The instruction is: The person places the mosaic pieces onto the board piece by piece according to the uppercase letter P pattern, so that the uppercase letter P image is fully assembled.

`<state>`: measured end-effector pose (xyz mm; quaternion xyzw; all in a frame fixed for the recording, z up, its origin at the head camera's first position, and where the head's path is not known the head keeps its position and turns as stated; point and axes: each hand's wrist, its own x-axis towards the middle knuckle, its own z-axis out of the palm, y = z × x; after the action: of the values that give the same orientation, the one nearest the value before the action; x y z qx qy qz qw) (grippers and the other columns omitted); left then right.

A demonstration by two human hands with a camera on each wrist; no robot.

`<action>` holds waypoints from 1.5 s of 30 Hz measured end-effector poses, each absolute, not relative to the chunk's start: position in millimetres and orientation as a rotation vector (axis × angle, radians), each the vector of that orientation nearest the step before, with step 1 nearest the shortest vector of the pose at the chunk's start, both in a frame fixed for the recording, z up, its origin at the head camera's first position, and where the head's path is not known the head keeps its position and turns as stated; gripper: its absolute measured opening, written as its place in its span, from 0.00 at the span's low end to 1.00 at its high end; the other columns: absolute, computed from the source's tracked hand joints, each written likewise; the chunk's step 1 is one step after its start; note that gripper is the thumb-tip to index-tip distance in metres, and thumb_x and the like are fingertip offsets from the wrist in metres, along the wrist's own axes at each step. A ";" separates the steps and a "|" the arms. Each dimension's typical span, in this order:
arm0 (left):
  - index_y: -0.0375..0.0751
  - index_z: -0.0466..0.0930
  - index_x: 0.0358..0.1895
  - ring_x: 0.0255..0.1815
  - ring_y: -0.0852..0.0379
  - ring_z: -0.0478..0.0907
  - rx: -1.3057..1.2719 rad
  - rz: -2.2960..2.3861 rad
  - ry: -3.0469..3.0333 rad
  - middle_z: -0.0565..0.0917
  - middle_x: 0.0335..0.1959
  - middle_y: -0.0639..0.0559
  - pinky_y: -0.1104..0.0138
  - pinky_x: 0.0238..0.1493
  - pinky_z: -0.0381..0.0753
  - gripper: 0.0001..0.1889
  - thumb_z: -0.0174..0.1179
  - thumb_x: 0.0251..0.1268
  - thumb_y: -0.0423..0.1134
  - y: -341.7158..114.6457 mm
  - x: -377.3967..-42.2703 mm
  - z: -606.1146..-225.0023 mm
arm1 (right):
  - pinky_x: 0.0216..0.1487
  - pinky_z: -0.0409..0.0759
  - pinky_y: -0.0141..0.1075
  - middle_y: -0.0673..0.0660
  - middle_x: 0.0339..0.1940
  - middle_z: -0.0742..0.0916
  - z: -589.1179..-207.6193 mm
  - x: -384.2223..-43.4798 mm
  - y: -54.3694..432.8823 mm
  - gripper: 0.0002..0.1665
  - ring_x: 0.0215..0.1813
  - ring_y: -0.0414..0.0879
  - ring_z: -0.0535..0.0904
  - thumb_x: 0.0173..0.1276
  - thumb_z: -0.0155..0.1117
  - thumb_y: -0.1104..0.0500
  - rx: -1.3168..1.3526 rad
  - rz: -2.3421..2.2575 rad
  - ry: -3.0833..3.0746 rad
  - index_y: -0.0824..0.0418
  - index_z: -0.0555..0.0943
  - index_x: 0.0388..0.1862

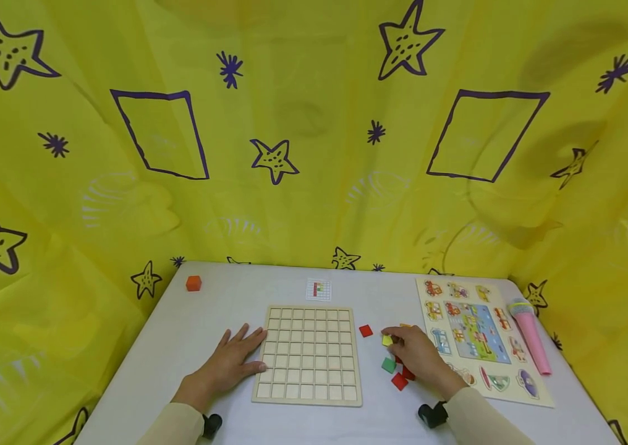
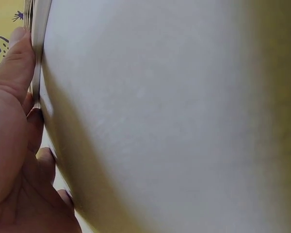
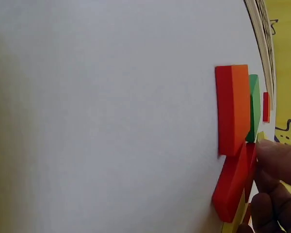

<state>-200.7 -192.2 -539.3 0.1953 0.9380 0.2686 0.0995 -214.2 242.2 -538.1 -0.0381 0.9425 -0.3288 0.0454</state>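
A wooden grid board [image 1: 305, 403] with bare square cells lies flat on the white table. My left hand [image 1: 225, 364] rests at its left edge, fingers spread and thumb tip on the rim. To the right of the board, my right hand [image 1: 420, 355] pinches a small yellow tile [image 1: 387, 340] between thumb and fingertips. Just below that hand lie a green tile [image 1: 389, 365] and several red tiles [image 1: 400, 381], some partly hidden by it. Another red tile [image 1: 366, 330] sits alone by the board's right edge. The right wrist view shows the thumb against a yellow sliver [image 3: 260, 137].
A small card [image 1: 318, 289] printed with a coloured grid lies behind the board. An orange cube [image 1: 194, 283] stands at the back left. On the right are a vehicle picture puzzle [image 1: 481, 334] and a pink toy microphone [image 1: 536, 346]. Yellow patterned cloth encloses the table.
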 end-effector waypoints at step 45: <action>0.41 0.66 0.81 0.87 0.33 0.49 0.569 0.793 2.781 0.66 0.82 0.44 0.32 0.84 0.37 0.42 0.66 0.70 0.57 -192.9 -200.7 -541.1 | 0.46 0.82 0.25 0.56 0.52 0.89 -527.6 -222.1 219.9 0.20 0.48 0.48 0.79 0.73 0.69 0.63 -0.043 -1.485 2.812 0.58 0.86 0.63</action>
<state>-200.7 -192.9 -541.1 0.1921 0.9391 0.2679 0.0972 -222.1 219.9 -527.6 -0.0136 0.8840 -0.4669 -0.0196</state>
